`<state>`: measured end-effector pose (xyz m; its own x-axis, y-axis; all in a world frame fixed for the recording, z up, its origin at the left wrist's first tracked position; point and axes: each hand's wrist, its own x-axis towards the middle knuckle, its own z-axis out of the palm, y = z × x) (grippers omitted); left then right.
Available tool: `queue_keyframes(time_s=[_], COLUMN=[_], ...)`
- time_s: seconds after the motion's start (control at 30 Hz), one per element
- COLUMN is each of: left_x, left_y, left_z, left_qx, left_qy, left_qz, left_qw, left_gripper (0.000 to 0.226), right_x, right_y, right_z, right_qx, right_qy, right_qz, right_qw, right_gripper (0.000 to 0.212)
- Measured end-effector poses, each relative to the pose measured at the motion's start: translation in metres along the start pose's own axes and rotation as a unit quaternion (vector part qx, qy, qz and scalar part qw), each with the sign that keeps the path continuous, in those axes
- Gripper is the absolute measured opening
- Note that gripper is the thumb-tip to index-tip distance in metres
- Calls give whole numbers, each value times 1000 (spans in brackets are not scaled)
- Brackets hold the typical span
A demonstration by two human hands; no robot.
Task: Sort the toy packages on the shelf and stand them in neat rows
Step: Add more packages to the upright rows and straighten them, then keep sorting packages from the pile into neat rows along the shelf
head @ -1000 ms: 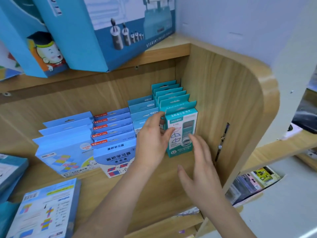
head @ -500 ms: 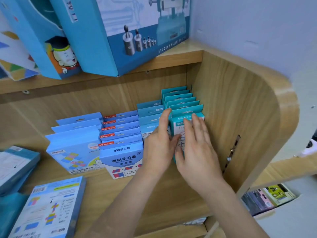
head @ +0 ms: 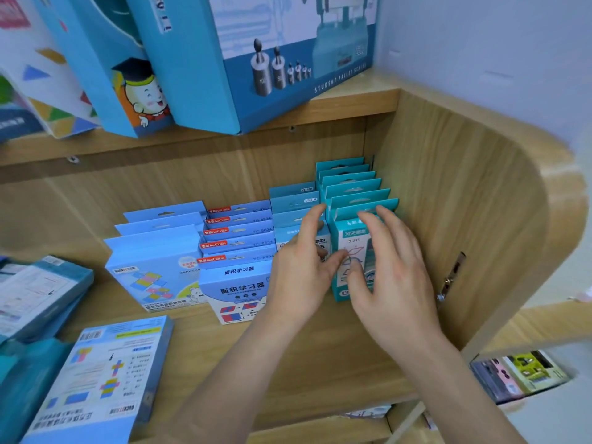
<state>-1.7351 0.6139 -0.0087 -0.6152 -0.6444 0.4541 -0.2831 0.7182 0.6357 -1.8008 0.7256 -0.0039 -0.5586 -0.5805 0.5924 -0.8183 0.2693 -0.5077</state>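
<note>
Reaching into the wooden shelf (head: 288, 363), both hands sit just right of the view's centre, in front of the standing toy packages. The left hand (head: 301, 267) has its fingers straight and loose, gripping nothing. It covers the front of a row of light-blue hang-tab packages (head: 293, 200), and its thumb lies at the left edge of the front teal card package (head: 344, 248). The right hand (head: 390, 277) is spread flat over that package's face, fingers fanned and clasping nothing; whether the fingertips press the card cannot be told. This package heads a row of teal hang-tab packages (head: 352, 190) that runs back toward 1 o'clock, close along the shelf's curved wooden side wall (head: 464, 219). At 9 o'clock of the hands stand a row of blue packages with red labels (head: 238, 232) and, just beside it, a row of wider pale-blue packages (head: 153, 238), all upright. At 7 o'clock a flat blue box printed with coloured cross shapes (head: 102, 379) lies on the shelf board, and at 9 o'clock by the frame's edge rests a stack of teal boxes (head: 38, 293). Large blue cartons (head: 272, 59) lean on the upper shelf at 12 o'clock.
</note>
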Motion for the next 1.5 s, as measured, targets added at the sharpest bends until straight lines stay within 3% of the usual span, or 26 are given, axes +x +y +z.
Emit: queue_keyframes(time_s=[0.53,0.77,0.87,1.17,1.5], left_x=[-13,-41,-59,-107,-143], left_y=[-2,-13,-22,-62,-143], left_z=[-11,-46,-74,-203,-362], left_qx=[1,-12,16,157,270], left_qy=[31,65,79,138,146], left_qz=[16,7,-9,-83,-150], left_qw=[999,998,997,974,940], left_gripper=[60,20,12,23,18], right_x=[-6,-9,-7,4,-2], right_y=[-4,-15,-27,-112,-242], right_z=[-6,1,9,60,134], right_qx=[100,164,185,282,257], right_qy=[40,-15,-38,-100,-224], right_qz=[-49,-70,-89,-159,-225], right_qw=[993,984,978,941,913], right_gripper=[41,32,26,24,33])
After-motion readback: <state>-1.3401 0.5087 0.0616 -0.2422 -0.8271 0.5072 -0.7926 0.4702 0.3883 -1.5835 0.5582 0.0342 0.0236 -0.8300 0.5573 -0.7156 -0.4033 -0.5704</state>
